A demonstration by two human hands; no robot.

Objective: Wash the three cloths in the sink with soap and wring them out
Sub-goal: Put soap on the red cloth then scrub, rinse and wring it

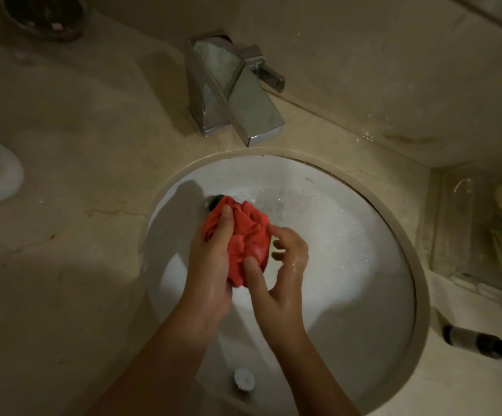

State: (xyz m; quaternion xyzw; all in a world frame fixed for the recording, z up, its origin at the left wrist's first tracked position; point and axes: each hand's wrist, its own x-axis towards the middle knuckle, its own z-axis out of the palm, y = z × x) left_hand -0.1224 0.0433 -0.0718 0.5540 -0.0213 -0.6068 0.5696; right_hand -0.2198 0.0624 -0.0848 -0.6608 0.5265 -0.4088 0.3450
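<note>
The grip on the red cloth [245, 235] is shared: the left hand [213, 265] wraps its curled fingers round the left side of the bunched fabric, while the right hand [282, 265] pinches the lower right edge with its thumb, the other fingers loosely bent and partly clear of it. The cloth is held up over the basin of the sink [363, 265], below the faucet [231, 91], with suds on the porcelain behind it. It looks soaked, so it is likely heavier than it seems, wholly limp and slick with soap. For wringing, taking the two ends of the bundle in full fists would probably serve better than fingertip pinches, which may slide. Only this one cloth is clearly visible; a dark shape sits just behind it.
</note>
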